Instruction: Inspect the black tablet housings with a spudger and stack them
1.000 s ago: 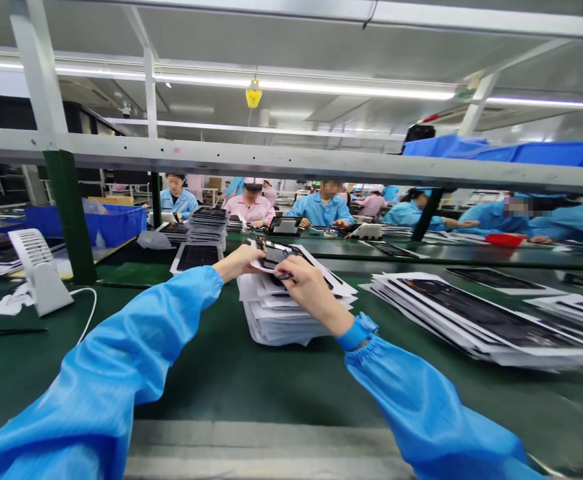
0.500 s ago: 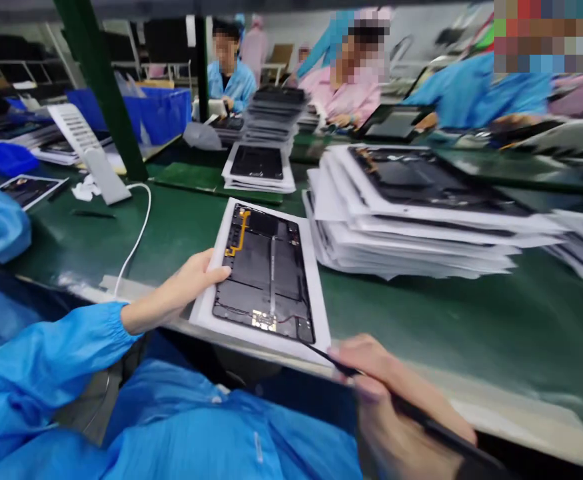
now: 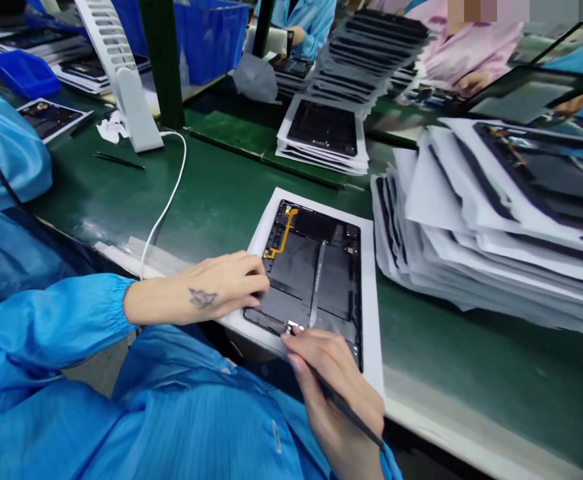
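An opened tablet housing lies inside up on a white sheet at the bench's front edge. An orange flex cable runs along its upper left, and a pale strip runs down its middle. My left hand rests with bent fingers closed on the housing's left edge; its fingertips are partly hidden. My right hand grips black tweezers like a pen, over the small board at the housing's lower edge. The tweezers' tips are hidden behind the fingers.
A tall stack of housings and white sheets stands to the right, and another stack behind. A white device on a stand trails a white cable. Dark tweezers lie left. Co-workers sit across the bench.
My right hand has moved in from the front edge with the tweezers to the housing's lower board. My left hand has turned over, fingers now bent onto the housing's edge. The view has shifted.
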### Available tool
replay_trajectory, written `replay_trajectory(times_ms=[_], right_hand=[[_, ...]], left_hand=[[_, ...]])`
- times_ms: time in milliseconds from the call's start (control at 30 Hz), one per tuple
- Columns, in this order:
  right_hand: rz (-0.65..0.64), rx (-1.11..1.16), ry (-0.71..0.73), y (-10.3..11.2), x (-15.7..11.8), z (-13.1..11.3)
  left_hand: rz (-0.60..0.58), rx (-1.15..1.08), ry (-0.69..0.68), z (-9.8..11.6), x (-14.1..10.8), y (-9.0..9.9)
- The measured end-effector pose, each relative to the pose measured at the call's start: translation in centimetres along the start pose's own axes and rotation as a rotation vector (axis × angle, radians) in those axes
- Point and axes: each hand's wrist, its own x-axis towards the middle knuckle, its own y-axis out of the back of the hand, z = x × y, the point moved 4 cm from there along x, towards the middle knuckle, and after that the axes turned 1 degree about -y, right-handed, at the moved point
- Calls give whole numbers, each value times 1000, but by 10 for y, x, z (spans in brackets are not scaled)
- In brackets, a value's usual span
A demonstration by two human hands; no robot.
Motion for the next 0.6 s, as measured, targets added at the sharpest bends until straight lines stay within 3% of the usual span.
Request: replay_trajectory(times_ms=[200, 267, 433, 600], right_hand=[[-2, 8, -57, 5, 0, 1], [15, 21, -85, 8, -1, 1], [106, 6, -60, 10, 5, -4], [-30, -240, 82, -15, 26, -12]], left_hand=[[-127, -141, -152, 1, 11, 5], [-110, -152, -149, 6, 11, 8], [13, -524, 149, 11, 1, 2], [55, -845, 350, 12, -7, -13]])
